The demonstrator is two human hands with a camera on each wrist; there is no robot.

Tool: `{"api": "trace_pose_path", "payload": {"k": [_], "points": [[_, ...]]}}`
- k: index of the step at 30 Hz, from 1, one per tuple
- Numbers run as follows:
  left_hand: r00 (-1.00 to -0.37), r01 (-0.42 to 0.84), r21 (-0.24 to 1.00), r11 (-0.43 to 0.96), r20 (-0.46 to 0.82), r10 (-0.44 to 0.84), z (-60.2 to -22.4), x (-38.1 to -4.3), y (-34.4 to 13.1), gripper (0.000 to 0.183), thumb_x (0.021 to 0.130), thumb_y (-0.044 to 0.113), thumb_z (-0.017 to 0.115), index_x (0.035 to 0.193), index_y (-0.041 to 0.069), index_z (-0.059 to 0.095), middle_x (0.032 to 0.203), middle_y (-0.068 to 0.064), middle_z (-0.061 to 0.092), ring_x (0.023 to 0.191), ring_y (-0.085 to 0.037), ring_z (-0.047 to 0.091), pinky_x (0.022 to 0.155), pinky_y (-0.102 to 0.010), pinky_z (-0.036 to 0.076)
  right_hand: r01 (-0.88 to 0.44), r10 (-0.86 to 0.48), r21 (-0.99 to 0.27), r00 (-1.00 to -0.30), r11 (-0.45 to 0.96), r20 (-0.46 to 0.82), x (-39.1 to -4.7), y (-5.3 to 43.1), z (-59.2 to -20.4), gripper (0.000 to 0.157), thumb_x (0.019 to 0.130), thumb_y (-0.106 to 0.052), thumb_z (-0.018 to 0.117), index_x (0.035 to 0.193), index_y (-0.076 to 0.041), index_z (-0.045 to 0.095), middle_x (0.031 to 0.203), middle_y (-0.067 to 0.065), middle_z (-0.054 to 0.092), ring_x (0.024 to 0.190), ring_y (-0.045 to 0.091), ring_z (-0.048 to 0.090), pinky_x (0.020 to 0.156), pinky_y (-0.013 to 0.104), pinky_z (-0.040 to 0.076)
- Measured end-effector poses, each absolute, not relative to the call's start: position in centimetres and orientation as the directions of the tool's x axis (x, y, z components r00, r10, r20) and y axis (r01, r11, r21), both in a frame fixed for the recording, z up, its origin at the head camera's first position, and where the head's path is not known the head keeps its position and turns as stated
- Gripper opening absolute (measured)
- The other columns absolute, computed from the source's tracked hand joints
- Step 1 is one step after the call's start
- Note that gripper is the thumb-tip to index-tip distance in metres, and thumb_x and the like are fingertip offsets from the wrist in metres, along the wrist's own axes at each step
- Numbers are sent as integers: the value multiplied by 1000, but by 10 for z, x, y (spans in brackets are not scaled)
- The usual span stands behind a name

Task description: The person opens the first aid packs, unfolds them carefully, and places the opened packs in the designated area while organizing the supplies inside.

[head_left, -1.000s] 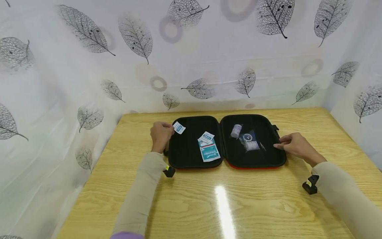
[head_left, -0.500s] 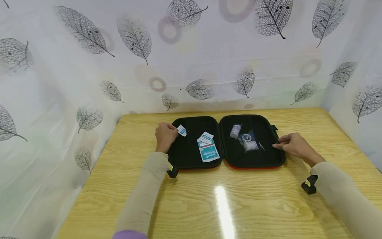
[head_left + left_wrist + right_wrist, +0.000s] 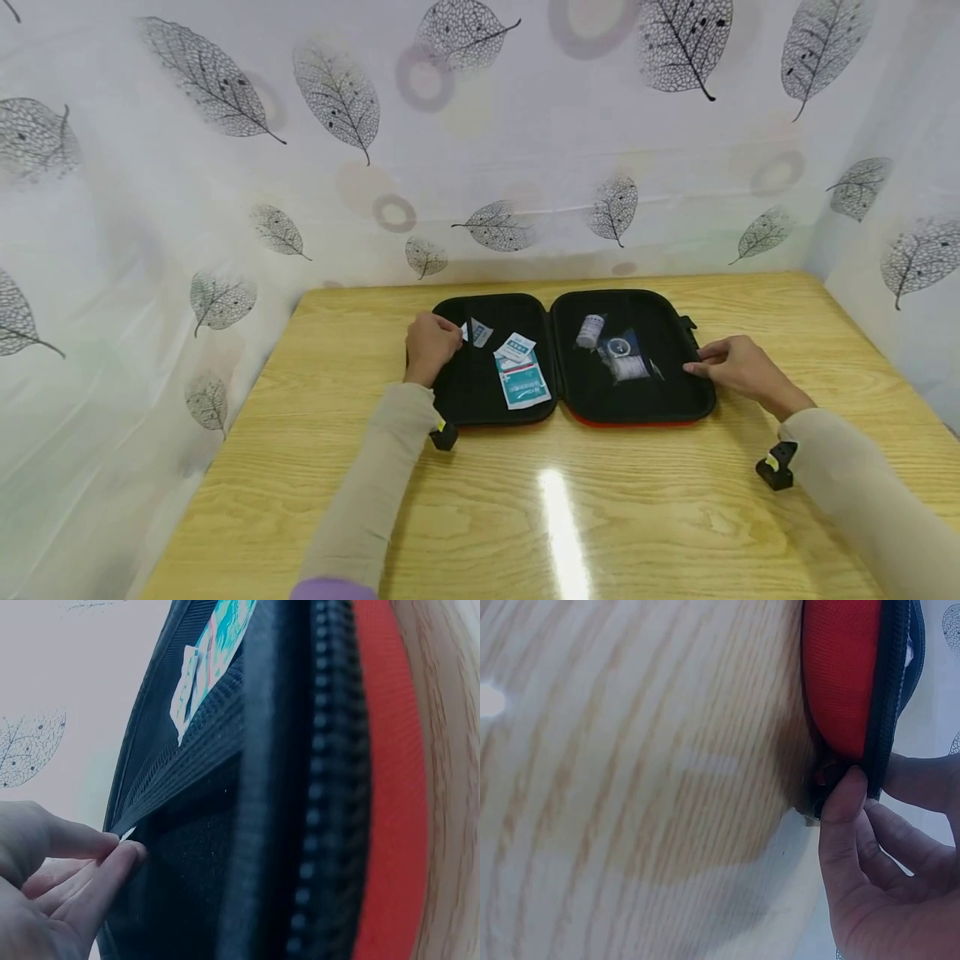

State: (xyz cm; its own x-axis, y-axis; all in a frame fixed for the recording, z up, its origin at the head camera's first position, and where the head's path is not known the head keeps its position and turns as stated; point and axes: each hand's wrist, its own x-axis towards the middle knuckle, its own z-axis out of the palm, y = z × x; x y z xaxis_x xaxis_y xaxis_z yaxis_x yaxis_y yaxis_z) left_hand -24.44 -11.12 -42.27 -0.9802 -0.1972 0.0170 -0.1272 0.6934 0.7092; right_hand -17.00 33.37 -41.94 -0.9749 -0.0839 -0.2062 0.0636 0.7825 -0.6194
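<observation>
A black-lined zip case (image 3: 495,404) with a red shell (image 3: 844,675) lies spread open on the table. My left hand (image 3: 433,348) pinches a small white packet with blue print (image 3: 482,334) over the left half, beside a black elastic band (image 3: 470,323) that crosses part of it. In the left wrist view only a white sliver of the packet shows between the fingertips, at the edge of the black pocket (image 3: 202,769). My right hand (image 3: 738,367) grips the rim at the case's right side, thumb and fingers on either side of the zip edge.
In the left half lie a teal packet (image 3: 525,387) and a white packet (image 3: 517,346) overlapping it. The right half holds a wrapped bandage roll (image 3: 591,331) and a clear bag (image 3: 632,367) with a white ring. Behind the wooden table (image 3: 480,517) hangs a leaf-patterned curtain (image 3: 525,167).
My left hand has moved right over the case's left half, carrying the small white packet inward from the rim to the elastic band. My right hand stays on the rim.
</observation>
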Motion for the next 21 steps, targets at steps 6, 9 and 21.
{"api": "trace_pose_path", "payload": {"k": [6,9,21], "points": [[-990,-101,705,702,-2,-141,-427,-245,-111,13,89,11,71,84,5,80,77,-5,75,70,-20,71,74,-40,58,60,-86,-617,-975,785,-204,-169,333,-420,69,98,-35,68,130,24,51,123,40,59,110,51,60,87,55,55],[-992,-103,713,693,-20,-127,-427,-244,-114,12,90,10,71,84,4,80,77,-6,74,68,-19,70,68,-36,57,63,-85,-622,-975,780,-205,-169,333,-421,69,98,-35,68,131,24,50,122,39,60,110,51,60,86,54,55],[-996,-60,759,648,-2,-91,-417,-232,-125,12,92,15,75,90,4,80,81,-8,76,70,-17,73,69,-34,60,71,-87,-624,-972,778,-219,-169,335,-420,73,99,-37,67,134,24,48,125,40,58,112,51,58,88,56,54]]}}
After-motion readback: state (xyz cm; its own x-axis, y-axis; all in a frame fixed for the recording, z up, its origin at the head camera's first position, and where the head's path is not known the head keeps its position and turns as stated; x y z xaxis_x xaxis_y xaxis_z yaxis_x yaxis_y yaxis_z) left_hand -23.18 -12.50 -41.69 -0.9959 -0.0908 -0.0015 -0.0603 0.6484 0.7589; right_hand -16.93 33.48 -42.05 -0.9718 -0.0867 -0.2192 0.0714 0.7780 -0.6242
